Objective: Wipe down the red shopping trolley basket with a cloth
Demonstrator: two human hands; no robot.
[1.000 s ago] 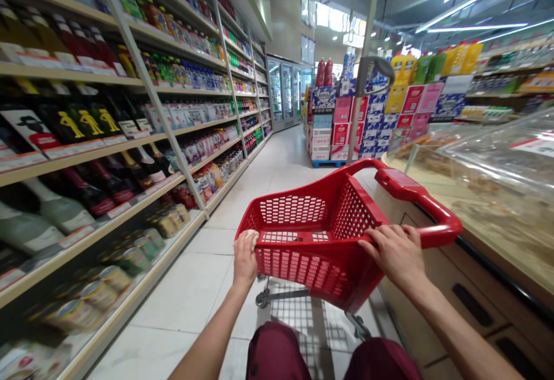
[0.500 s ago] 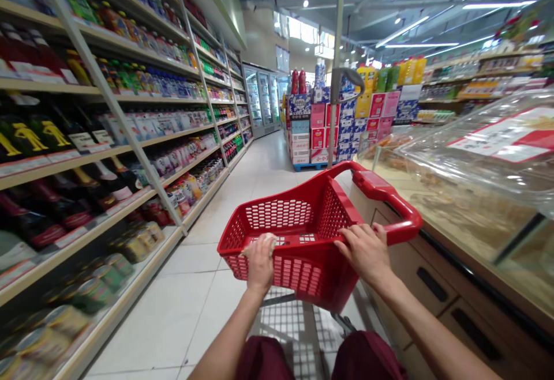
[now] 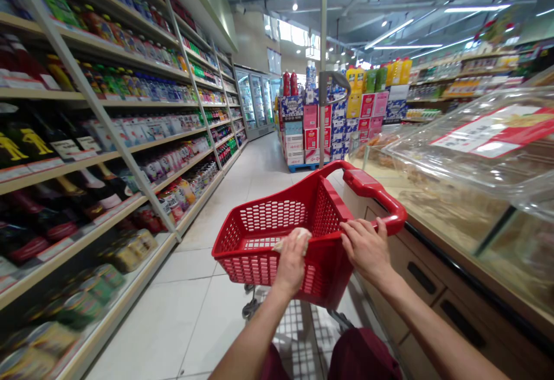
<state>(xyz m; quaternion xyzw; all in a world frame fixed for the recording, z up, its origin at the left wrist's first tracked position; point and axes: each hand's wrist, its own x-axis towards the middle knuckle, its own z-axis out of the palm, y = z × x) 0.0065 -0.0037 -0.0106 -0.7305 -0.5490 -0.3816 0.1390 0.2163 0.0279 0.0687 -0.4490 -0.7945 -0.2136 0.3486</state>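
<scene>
A red plastic shopping cart with perforated sides stands in front of me, its thick red handle toward the right. My left hand is closed over a pale, crumpled cloth and presses it against the near top rim of the basket. On that same rim, close to the handle, rests my right hand, its fingers curled over the edge. The basket shows no goods inside. Part of the cloth is hidden under my left fingers.
Drink shelves line the left side. A counter with clear plastic covers runs close on the right. Stacked boxes and a thin metal pole stand ahead, with glass-door fridges beyond.
My left hand has slid right along the rim with the cloth, nearer my right hand. My right hand keeps its place by the handle. The view has shifted slightly.
</scene>
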